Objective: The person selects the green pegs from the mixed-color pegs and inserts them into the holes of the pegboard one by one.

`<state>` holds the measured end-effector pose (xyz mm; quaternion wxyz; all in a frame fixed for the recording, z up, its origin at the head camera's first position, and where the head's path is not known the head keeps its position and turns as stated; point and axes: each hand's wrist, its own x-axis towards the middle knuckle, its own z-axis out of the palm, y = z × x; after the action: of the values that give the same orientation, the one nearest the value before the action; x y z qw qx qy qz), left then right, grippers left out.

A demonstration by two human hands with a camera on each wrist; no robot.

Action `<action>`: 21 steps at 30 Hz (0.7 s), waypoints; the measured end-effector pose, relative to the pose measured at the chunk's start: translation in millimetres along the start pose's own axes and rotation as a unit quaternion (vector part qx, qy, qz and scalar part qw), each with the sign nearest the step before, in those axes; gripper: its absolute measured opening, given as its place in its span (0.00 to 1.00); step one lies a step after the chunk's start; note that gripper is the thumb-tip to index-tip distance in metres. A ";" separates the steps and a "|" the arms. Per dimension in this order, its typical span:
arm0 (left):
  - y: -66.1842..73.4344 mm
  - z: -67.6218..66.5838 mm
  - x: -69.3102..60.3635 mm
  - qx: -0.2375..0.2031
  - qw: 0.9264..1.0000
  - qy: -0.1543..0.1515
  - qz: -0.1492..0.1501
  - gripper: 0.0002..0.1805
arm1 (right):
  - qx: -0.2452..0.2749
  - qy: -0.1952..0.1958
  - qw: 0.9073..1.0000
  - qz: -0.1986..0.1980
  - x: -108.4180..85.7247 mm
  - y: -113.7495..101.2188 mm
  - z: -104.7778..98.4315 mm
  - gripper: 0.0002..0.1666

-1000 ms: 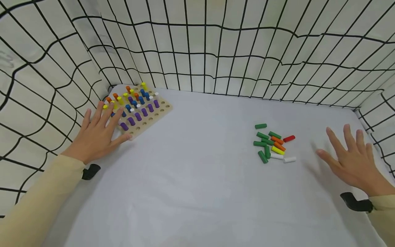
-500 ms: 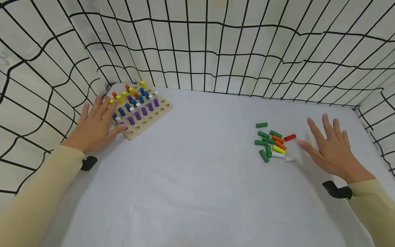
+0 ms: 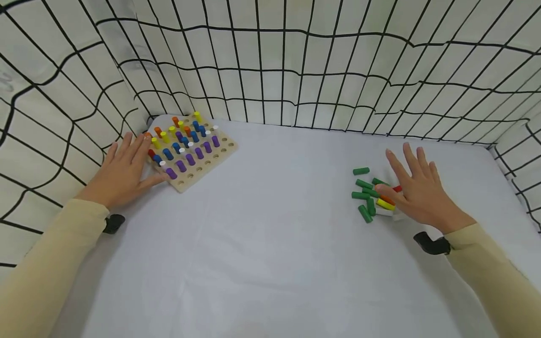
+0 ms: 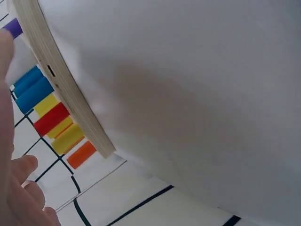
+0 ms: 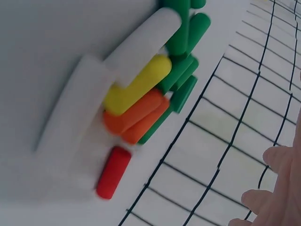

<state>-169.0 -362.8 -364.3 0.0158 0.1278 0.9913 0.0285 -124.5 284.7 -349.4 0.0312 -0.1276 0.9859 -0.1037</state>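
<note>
At the far left a light wooden pegboard [image 3: 198, 172] carries rows of upright pegs: purple, white, blue, yellow, orange and red. Beside its near left edge is my left hand [image 3: 120, 174], fingers spread and holding nothing; whether it touches the board I cannot tell. On the right lies a loose heap of pegs: several green pegs [image 3: 360, 195], a yellow peg [image 5: 138, 85], two orange pegs [image 5: 134, 110], a red peg [image 5: 114, 172] and two white pegs [image 5: 143, 45]. My right hand [image 3: 422, 199], fingers extended and grasping nothing, hovers over the heap's right side and partly hides it in the head view.
A white cloth [image 3: 262, 225] covers the surface. White walls with a black grid [image 3: 283, 70] rise behind it and on both sides. The pegboard's front rows have bare holes [image 3: 198, 168].
My right hand has moved left, from beside the loose pegs to over them. My left hand has shifted slightly left and back, uncovering more of the pegboard's pegs.
</note>
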 end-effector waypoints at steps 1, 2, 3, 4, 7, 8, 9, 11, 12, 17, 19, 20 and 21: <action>-2.2 0.9 -0.5 0.003 1.000 0.001 0.001 0.58 | 0.001 0.000 1.000 -0.006 2.6 -3.9 0.0 0.55; -4.4 1.8 -0.6 0.007 1.000 0.000 0.003 0.58 | 0.001 0.001 1.000 -0.014 5.1 -8.1 0.1 0.55; -6.6 2.7 -0.8 0.011 1.000 0.001 0.005 0.58 | 0.001 0.002 1.000 -0.022 7.6 -12.3 0.2 0.55; -8.7 3.8 -0.5 0.015 1.000 0.002 0.006 0.58 | 0.002 0.003 1.000 -0.028 10.0 -16.7 -0.3 0.55; -13.7 5.7 0.8 0.015 1.000 0.005 0.011 0.60 | 0.003 0.001 0.999 -0.044 18.5 -31.4 -0.9 0.55; -15.2 6.1 1.4 0.013 1.000 0.004 0.012 0.61 | 0.002 -0.002 0.999 -0.048 21.6 -36.8 -0.6 0.56; -17.0 6.4 1.8 0.009 1.000 0.003 0.012 0.62 | 0.002 -0.004 0.999 -0.052 24.5 -42.4 -0.4 0.56; -18.2 6.2 5.1 0.001 1.000 -0.001 0.012 0.65 | 0.003 -0.013 0.998 -0.057 30.8 -52.6 0.8 0.56; -19.4 6.2 6.5 -0.002 1.000 -0.005 0.010 0.66 | 0.004 -0.017 0.998 -0.061 33.9 -57.9 1.7 0.56; -24.0 4.9 15.5 -0.012 1.000 -0.017 0.002 0.71 | 0.004 -0.033 0.996 -0.079 49.0 -83.6 8.7 0.57; -25.6 3.2 19.4 -0.018 1.000 -0.022 -0.002 0.74 | 0.005 -0.036 0.995 -0.089 55.2 -95.5 12.2 0.59; -26.3 2.0 21.0 -0.020 0.999 -0.026 -0.003 0.75 | 0.007 -0.037 0.995 -0.096 58.5 -102.2 14.0 0.59; -27.1 0.8 22.5 -0.022 0.999 -0.029 -0.004 0.76 | 0.010 -0.039 0.994 -0.102 61.7 -109.4 15.7 0.60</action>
<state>-197.6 -383.2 -367.3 0.0477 0.1244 0.9900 0.0463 -155.8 162.2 -343.6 0.0601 -0.2315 0.9646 -0.1110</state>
